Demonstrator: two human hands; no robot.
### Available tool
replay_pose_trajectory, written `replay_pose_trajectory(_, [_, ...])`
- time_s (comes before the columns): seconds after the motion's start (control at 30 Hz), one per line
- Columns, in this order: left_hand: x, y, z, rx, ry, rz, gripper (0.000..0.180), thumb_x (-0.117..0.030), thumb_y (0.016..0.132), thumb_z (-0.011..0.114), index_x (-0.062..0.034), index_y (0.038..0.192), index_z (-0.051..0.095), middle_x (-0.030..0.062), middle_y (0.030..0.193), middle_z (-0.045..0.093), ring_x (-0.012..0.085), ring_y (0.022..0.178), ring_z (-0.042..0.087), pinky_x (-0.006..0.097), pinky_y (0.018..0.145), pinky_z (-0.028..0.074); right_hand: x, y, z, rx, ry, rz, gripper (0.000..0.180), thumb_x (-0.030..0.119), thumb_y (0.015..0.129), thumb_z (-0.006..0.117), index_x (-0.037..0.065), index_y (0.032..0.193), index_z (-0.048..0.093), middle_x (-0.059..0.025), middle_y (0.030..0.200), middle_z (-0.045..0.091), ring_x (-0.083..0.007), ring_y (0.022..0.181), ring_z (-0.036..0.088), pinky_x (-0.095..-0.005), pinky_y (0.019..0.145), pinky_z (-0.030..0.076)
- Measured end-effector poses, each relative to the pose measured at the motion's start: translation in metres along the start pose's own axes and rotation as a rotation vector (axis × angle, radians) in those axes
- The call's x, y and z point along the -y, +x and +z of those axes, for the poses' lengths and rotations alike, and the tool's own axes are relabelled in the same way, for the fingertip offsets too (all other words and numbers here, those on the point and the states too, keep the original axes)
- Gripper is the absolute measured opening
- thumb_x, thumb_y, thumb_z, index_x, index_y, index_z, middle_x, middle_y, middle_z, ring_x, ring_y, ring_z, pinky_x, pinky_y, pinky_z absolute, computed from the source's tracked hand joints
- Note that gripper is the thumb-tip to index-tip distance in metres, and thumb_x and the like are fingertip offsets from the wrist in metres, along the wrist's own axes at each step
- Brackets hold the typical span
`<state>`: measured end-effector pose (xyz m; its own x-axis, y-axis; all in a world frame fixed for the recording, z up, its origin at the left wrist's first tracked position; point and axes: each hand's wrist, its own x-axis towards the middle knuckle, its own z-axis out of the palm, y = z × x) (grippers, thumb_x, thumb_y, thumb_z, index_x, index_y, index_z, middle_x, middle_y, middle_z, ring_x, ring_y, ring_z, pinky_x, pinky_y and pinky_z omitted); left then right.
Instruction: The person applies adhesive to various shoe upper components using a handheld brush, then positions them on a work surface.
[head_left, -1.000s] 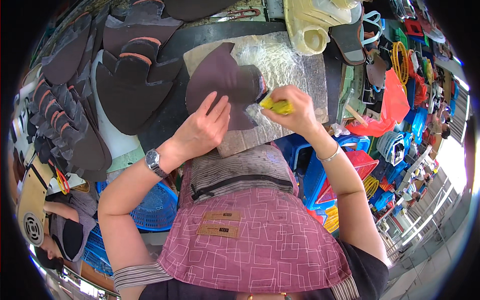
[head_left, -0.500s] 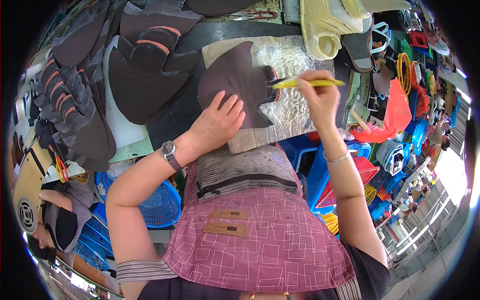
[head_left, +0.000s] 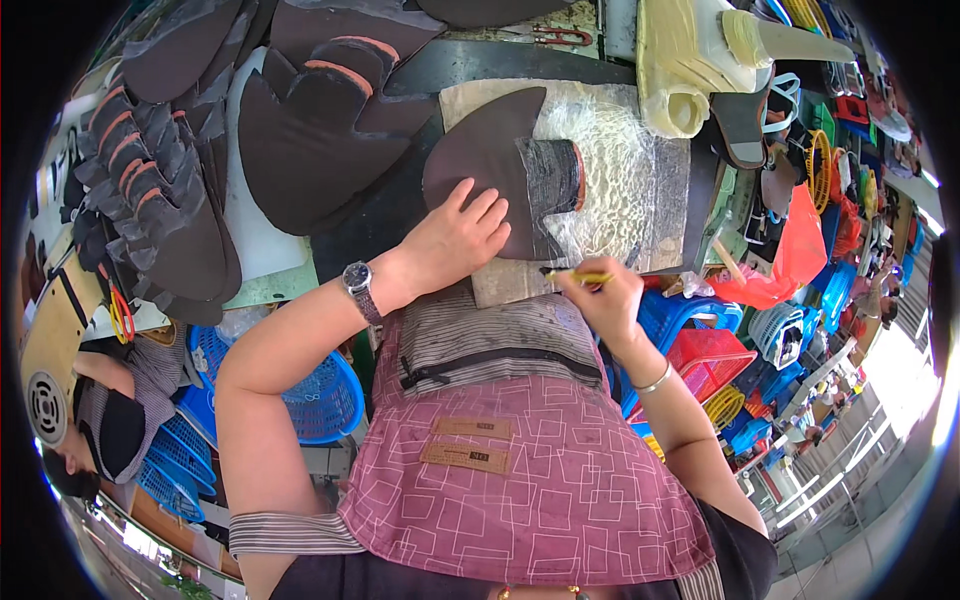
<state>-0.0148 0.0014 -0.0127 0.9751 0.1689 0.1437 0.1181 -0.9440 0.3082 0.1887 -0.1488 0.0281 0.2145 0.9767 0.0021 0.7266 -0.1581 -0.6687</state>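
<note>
Brushing seems in hand; right hand [head_left: 612, 298] pinches yellow brush [head_left: 592, 276]; left hand [head_left: 458, 238], spread, presses dark piece [head_left: 478, 150] up-left of that pinch; next stroke needs steadiness.

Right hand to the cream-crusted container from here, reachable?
Probably yes. The right hand holds the yellow-handled brush at the near edge of the smeared board; only that flat surface seems to lie between it and the container.

We extend the left forearm [head_left: 292, 340] toward two o'clock, left hand [head_left: 455, 240] palm-down, fingers [head_left: 481, 207] parted. We angle the right forearm [head_left: 676, 412] toward eleven o'clock, right hand [head_left: 612, 300] pinched and apparently curled inward.
</note>
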Motion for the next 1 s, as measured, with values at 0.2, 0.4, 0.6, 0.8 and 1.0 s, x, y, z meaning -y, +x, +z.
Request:
replay_pose_trajectory(0.2, [0.000, 0.006, -0.001, 0.110, 0.070, 0.016, 0.036, -0.017, 0.080, 0.055, -0.0071, 0.115, 0.054, 0.0110, 0.124, 0.050, 0.0265, 0.117, 0.046, 0.046, 0.099, 0.036, 0.003, 0.123, 0.023, -0.179, 0.029, 0.148, 0.014, 0.014, 0.084, 0.062, 0.003, 0.093, 0.062, -0.0113, 0.073, 0.065, -0.0176, 0.060, 0.064, -0.0261, 0.056, 0.049])
replay_pose_trajectory(0.4, [0.004, 0.008, -0.002, 0.109, 0.029, 0.006, 0.042, -0.015, 0.076, 0.056, -0.0054, 0.117, 0.052, 0.0127, 0.125, 0.049, 0.0268, 0.117, 0.045, 0.043, 0.100, 0.035, -0.013, 0.170, 0.019, -0.446, 0.306, 0.033, 0.014, 0.011, 0.086, 0.059, -0.001, 0.092, 0.061, -0.0102, 0.077, 0.065, -0.0141, 0.066, 0.062, -0.0264, 0.063, 0.050])
replay_pose_trajectory(0.6, [0.015, 0.025, -0.022, -0.270, -0.089, -0.195, 0.031, -0.007, 0.072, 0.057, -0.0030, 0.102, 0.060, 0.0122, 0.092, 0.064, 0.0272, 0.087, 0.064, 0.034, 0.075, 0.052, -0.072, 0.059, -0.041, -0.400, 0.883, 0.576, 0.015, 0.015, 0.087, 0.059, 0.003, 0.095, 0.053, -0.0092, 0.090, 0.059, -0.0140, 0.081, 0.056, -0.0277, 0.073, 0.047])
replay_pose_trajectory(0.8, [0.054, 0.049, -0.094, -0.557, -0.041, -0.292, 0.050, -0.010, 0.058, 0.070, -0.0058, 0.107, 0.061, 0.0109, 0.082, 0.062, 0.0253, 0.068, 0.061, 0.034, 0.056, 0.048, -0.103, 0.035, -0.032, -0.310, 0.919, 0.616, 0.018, 0.018, 0.088, 0.057, 0.002, 0.093, 0.051, -0.0106, 0.084, 0.061, -0.0136, 0.073, 0.054, -0.0261, 0.069, 0.044])
replay_pose_trajectory(1.0, [0.037, 0.028, -0.118, -0.520, -0.258, -0.426, 0.040, -0.003, 0.066, 0.066, -0.0052, 0.105, 0.063, 0.0100, 0.080, 0.063, 0.0218, 0.068, 0.063, 0.029, 0.058, 0.048, -0.109, 0.038, -0.038, -0.241, 0.946, 0.649, 0.013, 0.015, 0.089, 0.054, 0.003, 0.094, 0.051, -0.0099, 0.085, 0.060, -0.0141, 0.076, 0.057, -0.0255, 0.070, 0.045])
